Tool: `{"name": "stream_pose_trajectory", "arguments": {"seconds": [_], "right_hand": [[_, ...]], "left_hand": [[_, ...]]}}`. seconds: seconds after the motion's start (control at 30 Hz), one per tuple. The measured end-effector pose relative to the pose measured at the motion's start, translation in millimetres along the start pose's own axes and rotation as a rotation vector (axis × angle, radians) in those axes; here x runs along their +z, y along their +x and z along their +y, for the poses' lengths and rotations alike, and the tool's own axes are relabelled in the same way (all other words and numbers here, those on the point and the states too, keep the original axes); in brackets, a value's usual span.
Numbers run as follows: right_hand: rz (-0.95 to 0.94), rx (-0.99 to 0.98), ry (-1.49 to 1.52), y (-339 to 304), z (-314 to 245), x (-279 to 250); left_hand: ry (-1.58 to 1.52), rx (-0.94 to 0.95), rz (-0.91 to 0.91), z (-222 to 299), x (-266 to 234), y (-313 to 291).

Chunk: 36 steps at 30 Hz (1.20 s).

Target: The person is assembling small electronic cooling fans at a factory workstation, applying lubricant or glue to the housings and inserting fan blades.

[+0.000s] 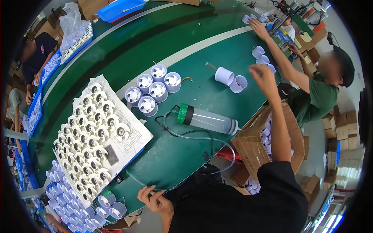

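Observation:
Near the table's front edge, my left hand (156, 200) has its fingers curled around a thin clear tube (134, 178), whose free end points away over the table. My right hand (265, 80) hovers at the right, fingers bent and drawn together; whatever they may hold is hidden. Just left of it are two white cups, one tipped over (224, 76) and one showing its inside (238, 84). A clear cylinder with a green cap (208, 119) lies between my hands, with hoses running from it. Several white cups with fans inside (157, 90) stand grouped beyond the cylinder.
White fan wheels (88, 128) cover a newspaper-lined tray (134, 134) at left, above many white cups (70, 202). A cardboard box (248, 149) of white parts sits right of the table. A co-worker in green (322, 97) reaches across the far right; others sit at far left.

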State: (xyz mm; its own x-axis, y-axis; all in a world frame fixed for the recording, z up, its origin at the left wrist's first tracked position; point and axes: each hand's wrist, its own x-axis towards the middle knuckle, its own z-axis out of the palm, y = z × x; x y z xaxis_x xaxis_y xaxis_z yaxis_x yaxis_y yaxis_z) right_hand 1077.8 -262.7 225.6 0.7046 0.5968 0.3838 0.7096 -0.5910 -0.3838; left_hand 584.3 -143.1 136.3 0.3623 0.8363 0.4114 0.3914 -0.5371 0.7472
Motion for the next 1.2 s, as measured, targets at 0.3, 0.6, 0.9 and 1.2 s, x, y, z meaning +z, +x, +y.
{"name": "stream_pose_trajectory", "arguments": {"seconds": [0.3,0.6,0.9,1.2], "right_hand": [[-0.006,0.261,-0.481,46,145,0],[0.153,0.286,-0.564,31,154,8],[0.007,0.308,-0.651,34,144,2],[-0.101,-0.147,-0.052,16,58,23]], "left_hand": [[-0.007,-0.019,0.032,-4,5,1],[-0.251,0.648,-0.468,177,119,143],[0.197,0.746,-1.056,169,269,161],[-0.067,0.443,-1.125,127,248,227]]}}
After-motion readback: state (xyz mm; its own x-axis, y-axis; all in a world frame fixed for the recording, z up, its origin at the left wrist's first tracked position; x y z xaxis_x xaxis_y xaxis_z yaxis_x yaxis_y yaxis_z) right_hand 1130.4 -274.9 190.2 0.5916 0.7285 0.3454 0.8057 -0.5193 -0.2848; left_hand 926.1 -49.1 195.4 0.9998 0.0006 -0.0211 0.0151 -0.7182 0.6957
